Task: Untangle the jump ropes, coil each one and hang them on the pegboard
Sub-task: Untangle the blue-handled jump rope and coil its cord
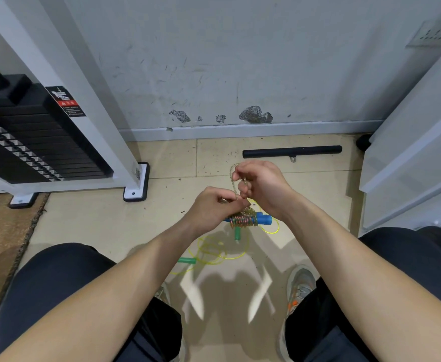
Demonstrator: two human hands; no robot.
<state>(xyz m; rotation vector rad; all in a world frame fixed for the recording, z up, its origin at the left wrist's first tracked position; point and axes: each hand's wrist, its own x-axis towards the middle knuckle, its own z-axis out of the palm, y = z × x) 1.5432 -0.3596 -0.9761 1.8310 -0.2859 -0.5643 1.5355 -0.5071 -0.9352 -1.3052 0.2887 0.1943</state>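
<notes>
1. At the frame's centre, a clear speckled jump rope (233, 178) is pinched by the left hand (214, 209) and gripped in the curled fingers of the right hand (262, 185).
2. Its cord is wound round blue handles (263, 219) just below the hands.
3. Lower centre, a yellow-green jump rope (214, 253) is left loose on the floor (96, 226).
4. Upper left, a red-and-black warning label (66, 101) is fixed to the weight machine (31, 142); its writing cannot be read.
</notes>
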